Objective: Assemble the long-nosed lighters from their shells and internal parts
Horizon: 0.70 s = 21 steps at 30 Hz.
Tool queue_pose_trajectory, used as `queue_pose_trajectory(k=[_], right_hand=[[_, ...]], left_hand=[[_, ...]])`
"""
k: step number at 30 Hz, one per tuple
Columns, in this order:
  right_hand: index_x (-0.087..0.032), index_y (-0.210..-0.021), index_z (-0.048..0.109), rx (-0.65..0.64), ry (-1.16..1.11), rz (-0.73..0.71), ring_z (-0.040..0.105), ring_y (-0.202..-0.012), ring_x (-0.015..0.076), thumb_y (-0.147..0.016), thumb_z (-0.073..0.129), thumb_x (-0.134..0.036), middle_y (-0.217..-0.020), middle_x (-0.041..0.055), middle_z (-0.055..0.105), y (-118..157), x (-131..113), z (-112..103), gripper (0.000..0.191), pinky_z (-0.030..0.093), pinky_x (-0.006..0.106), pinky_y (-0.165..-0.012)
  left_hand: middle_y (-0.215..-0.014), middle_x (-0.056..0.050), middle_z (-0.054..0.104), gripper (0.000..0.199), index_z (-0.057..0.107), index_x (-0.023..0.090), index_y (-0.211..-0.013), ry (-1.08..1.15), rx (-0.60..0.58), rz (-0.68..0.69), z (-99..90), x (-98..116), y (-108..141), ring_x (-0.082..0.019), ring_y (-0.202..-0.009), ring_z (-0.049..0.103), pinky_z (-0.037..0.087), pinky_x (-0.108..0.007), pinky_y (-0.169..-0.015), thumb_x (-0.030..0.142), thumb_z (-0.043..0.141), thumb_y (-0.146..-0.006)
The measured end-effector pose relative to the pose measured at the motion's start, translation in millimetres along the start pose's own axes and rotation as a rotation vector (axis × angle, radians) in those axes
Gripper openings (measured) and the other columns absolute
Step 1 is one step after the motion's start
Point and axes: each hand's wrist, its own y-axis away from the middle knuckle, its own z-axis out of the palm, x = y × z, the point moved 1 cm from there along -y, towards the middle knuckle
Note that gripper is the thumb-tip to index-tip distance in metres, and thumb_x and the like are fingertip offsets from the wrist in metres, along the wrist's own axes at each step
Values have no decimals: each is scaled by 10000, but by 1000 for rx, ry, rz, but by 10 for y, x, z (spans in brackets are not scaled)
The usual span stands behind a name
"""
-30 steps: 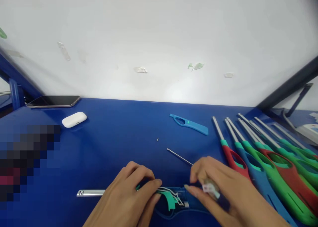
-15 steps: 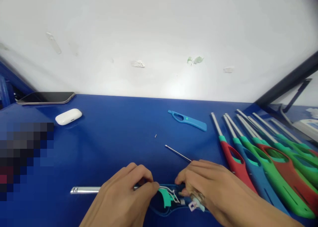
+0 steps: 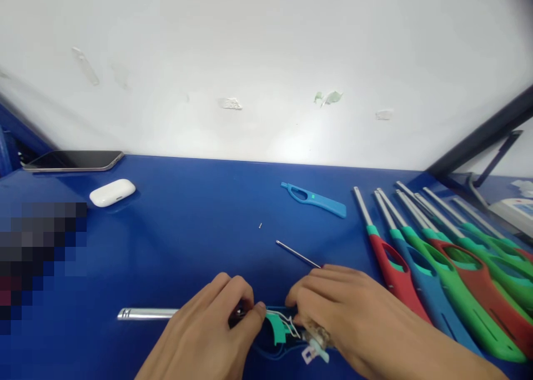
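An opened stick lighter (image 3: 266, 351) with a blue handle shell lies at the bottom, its metal tube (image 3: 145, 314) pointing left. Inside the shell show a green trigger (image 3: 277, 329) and thin white wires (image 3: 287, 320). My left hand (image 3: 208, 324) is closed round the lighter where tube meets handle, thumb and fingertips pinched near the wires. Over the handle end, my right hand (image 3: 333, 302) has its fingers bent down into the shell. A cloudy, see-through lighter part (image 3: 318, 335) with a pale tip and small white square loop sticks out under its palm; the fingertips are partly hidden.
Beyond my hands lie a screwdriver (image 3: 297, 253), a tiny screw (image 3: 260, 225) and a loose blue handle half (image 3: 318, 199). Several assembled lighters (image 3: 441, 269) line the right side. A white earbud case (image 3: 112, 193) and a phone (image 3: 75, 161) are at the left.
My right hand has moved slightly left, closer to the trigger and wires, and the cloudy part with the white loop has shifted left with it. My left hand keeps its grip.
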Motion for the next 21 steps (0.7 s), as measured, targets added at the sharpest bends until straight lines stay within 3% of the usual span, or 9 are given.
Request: queue_pose_trajectory(k=[6,11,16,21], right_hand=[[-251,-928,547,-32,188,-192,643,-729,189,-953,653,-116,-850,-34,692,6,-52,140,173,566,368,-829],[-235,-983,574,-35,223,-236,695,-797,226,-965,660,-162,-1002,23,777,80,-64,161,115,572,420,-865],[-250,-1002,580,-46,54,-150,722,-826,174,-1020,541,-103,-1040,-8,784,58,-2,73,153,571,351,-912],[-265,-1026,675,60,15,-72,728,-757,145,-1083,416,-139,-919,-11,788,27,15,-3,293,568,248,-760]], left_hand=[[-768,-17,661,388,730,225,-831,-13,21,23,-6,14,3,-187,-608,630,538,-275,-535,-24,439,-893],[-716,-20,627,384,720,217,-807,-47,34,17,-7,38,18,-184,-577,599,497,-270,-495,9,420,-925],[-738,-16,643,404,719,228,-831,-44,53,14,15,49,27,-178,-597,598,464,-275,-521,12,399,-953],[-762,-23,661,435,714,225,-867,1,105,17,12,59,14,-194,-601,607,452,-315,-543,120,336,-1055]])
